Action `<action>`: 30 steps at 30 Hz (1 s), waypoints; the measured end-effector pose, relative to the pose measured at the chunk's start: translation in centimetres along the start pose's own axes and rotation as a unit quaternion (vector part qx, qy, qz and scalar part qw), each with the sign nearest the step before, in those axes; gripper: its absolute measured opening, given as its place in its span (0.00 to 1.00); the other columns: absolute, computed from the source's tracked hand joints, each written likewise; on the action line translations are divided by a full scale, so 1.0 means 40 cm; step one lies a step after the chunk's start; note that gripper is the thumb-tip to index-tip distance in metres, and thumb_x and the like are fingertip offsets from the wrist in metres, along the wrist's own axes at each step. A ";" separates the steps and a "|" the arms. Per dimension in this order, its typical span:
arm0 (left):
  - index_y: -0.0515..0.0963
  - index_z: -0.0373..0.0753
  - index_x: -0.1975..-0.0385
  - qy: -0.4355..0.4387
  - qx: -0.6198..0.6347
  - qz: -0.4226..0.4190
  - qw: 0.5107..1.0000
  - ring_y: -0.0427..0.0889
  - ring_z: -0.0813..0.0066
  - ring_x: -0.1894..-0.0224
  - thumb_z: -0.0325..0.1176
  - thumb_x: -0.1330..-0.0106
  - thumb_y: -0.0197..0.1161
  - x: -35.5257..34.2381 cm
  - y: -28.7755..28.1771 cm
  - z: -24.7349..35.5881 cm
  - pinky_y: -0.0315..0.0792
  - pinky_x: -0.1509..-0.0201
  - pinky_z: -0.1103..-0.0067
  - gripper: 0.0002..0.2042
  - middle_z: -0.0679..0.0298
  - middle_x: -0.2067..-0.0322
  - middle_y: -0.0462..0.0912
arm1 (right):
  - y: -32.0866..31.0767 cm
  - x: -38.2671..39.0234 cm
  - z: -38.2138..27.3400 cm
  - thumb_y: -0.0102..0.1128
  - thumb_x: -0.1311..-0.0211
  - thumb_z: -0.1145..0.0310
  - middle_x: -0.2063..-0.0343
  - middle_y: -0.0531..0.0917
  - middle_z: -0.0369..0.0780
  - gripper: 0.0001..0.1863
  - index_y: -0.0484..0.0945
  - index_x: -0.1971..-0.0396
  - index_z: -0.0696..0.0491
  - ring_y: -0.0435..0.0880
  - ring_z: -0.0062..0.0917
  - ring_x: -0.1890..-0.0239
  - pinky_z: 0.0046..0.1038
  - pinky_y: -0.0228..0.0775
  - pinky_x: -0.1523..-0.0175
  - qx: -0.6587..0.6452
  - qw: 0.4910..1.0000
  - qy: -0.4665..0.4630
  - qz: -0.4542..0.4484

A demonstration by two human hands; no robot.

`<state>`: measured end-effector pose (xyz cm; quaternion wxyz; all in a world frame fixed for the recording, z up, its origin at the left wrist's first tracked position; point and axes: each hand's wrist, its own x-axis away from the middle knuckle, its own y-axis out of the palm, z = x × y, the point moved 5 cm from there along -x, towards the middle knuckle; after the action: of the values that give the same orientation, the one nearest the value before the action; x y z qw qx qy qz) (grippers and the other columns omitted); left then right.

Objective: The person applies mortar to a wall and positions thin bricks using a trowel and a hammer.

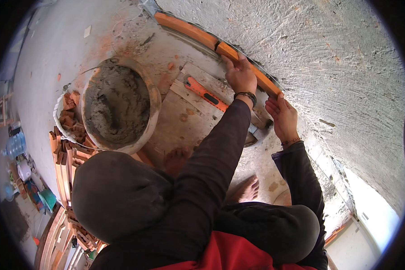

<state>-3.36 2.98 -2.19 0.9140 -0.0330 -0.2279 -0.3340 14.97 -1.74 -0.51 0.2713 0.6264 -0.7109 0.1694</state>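
Observation:
A terracotta-orange strip (265, 79) lies along the foot of the rough plastered wall (328, 54), end to end with a second strip (184, 29), a thin string beside them. My left hand (241, 76) grips the nearer strip near its middle, fingertips against its face. My right hand (283, 118) pinches its near end, the other fingers curled below. Under my left arm an orange-handled tool (204, 93) rests on a worn board (184, 114), its far end partly hidden.
A tub of wet grey mortar (114, 105) stands at left beside a container of broken orange pieces (68, 108) and stacked orange strips (63, 164). Bottles and other items (14, 146) are at the far left. My bare feet (245, 189) are on the dusty floor below.

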 end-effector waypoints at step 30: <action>0.52 0.25 0.29 -0.062 0.052 -0.014 0.997 0.80 0.63 0.51 0.44 0.25 0.55 -0.026 0.016 -0.050 0.73 0.46 0.74 0.35 0.47 0.51 0.80 | -0.018 -0.018 0.004 0.56 0.28 0.50 0.60 0.83 0.48 0.33 0.72 0.47 0.71 0.87 0.32 0.62 0.29 0.84 0.58 0.071 0.996 -0.019 0.047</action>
<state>-2.87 3.66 -4.39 0.8941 -0.0028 -0.3012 -0.3315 15.69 -1.38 -1.14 0.2040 0.6130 -0.7308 0.2203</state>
